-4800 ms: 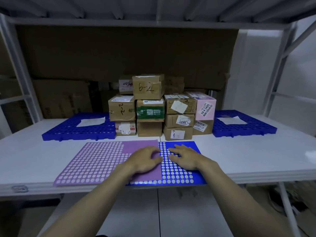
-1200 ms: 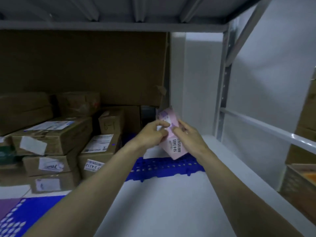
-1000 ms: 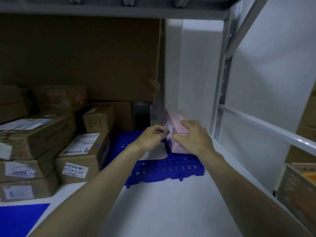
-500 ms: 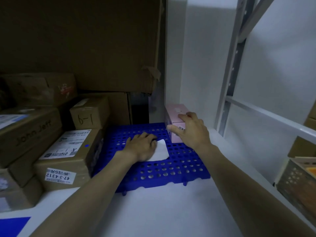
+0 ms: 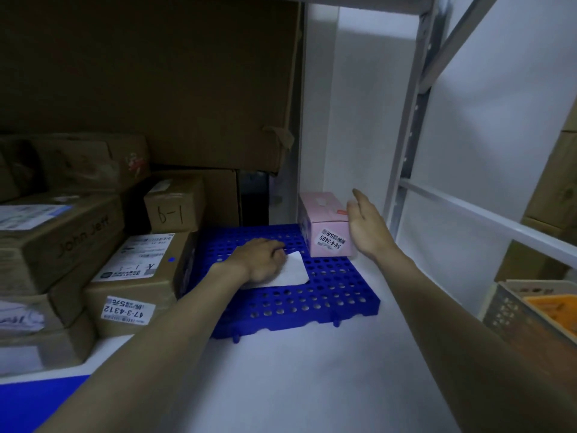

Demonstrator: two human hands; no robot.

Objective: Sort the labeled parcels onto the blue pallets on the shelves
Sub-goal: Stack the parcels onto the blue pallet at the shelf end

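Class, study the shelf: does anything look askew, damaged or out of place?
The pink cardboard parcel sits at the far right corner of the blue perforated plastic pallet, its label upside down. The large brown cardboard sheet behind has a torn, curling lower corner.

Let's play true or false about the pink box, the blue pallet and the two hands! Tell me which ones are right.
1. The pink box sits on the blue pallet. True.
2. The right hand has a grip on the pink box. False: its fingers are straight, beside the box.
3. The left hand rests on a white paper. True.
4. The white paper lies on top of the pink box. False: it lies on the pallet.
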